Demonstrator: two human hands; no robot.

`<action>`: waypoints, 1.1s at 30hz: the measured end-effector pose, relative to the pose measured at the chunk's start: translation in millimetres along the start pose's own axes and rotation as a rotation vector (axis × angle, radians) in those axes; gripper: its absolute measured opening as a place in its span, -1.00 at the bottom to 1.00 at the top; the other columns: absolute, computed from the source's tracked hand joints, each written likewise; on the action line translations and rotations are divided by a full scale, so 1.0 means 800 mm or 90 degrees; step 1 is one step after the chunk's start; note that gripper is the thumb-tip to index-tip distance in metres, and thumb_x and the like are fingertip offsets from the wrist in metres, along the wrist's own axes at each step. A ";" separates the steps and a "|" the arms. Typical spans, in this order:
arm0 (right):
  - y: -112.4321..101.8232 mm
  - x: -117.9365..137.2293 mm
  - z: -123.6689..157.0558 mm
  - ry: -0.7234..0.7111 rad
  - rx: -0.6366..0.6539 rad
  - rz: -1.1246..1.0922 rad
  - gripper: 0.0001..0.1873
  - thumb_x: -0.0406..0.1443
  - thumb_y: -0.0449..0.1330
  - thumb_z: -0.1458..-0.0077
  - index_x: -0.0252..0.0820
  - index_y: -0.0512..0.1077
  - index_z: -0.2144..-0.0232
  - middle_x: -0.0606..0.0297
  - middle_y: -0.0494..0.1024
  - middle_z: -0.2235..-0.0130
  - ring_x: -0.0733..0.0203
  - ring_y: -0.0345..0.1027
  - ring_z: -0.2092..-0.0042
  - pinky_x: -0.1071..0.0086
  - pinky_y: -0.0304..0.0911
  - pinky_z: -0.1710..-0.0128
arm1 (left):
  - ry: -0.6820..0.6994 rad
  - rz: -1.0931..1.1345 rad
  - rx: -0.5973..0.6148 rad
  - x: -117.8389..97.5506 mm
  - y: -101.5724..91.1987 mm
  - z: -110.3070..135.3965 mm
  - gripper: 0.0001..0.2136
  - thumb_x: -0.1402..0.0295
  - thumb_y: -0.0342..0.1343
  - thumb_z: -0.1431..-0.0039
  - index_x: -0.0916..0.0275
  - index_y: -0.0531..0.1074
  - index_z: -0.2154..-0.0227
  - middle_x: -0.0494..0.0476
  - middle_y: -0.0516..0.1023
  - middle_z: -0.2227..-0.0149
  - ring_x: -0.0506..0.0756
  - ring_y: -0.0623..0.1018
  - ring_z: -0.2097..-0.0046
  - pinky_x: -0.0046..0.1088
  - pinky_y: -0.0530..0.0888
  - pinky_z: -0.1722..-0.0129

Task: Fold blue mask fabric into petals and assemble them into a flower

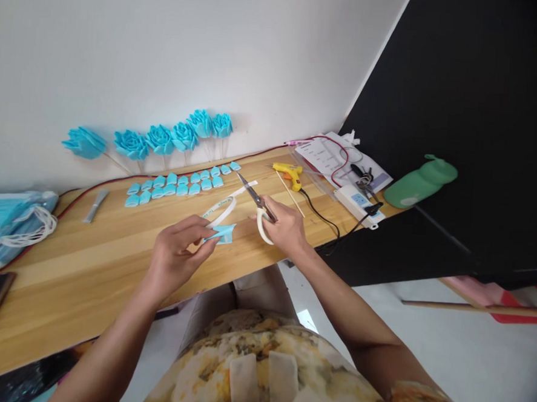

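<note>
Between its thumb and fingers, my left hand point(177, 247) pinches a small blue sheet piece point(225, 233). A loop of white tape point(229, 206) with green print shows just beyond those fingers, and a strip runs from it toward the back right. Whether the left hand also grips the tape, I cannot tell. My right hand point(288, 228) is closed on scissors point(250, 191) with white handles, their blades pointing away and to the left. Behind both hands lie two rows of folded blue petals point(170, 189) on the wooden table point(124, 247).
Several blue flowers point(159, 138) on sticks lean along the wall. To the right are a yellow glue gun point(291, 173), a thin stick point(290, 194), a power strip point(358, 206), papers point(321, 156) and a green bottle point(419, 183). Packed blue masks point(3, 218) lie left.
</note>
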State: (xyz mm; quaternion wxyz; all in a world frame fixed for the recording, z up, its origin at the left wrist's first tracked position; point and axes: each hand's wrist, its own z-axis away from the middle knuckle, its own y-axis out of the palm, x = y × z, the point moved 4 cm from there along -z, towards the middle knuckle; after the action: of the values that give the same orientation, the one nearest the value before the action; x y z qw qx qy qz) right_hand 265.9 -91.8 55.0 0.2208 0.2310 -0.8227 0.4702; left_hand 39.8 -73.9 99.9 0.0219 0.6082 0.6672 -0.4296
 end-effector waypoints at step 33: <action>-0.010 -0.054 0.057 0.303 0.175 -0.738 -0.36 0.17 0.29 -0.01 -0.11 0.42 0.03 0.32 0.40 0.29 0.30 0.31 0.32 0.33 0.38 0.21 | -0.080 0.065 0.254 0.127 0.083 -0.082 -0.82 0.26 0.18 -0.17 0.24 0.51 0.47 0.32 0.47 -0.18 0.26 0.44 -0.21 -0.05 0.30 -0.24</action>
State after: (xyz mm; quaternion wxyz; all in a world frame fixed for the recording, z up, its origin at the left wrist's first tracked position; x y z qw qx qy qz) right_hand 298.4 -127.5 13.9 0.5843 0.5535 -0.4251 0.4140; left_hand 101.1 39.0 49.0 -0.0360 0.6055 0.5344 -0.5887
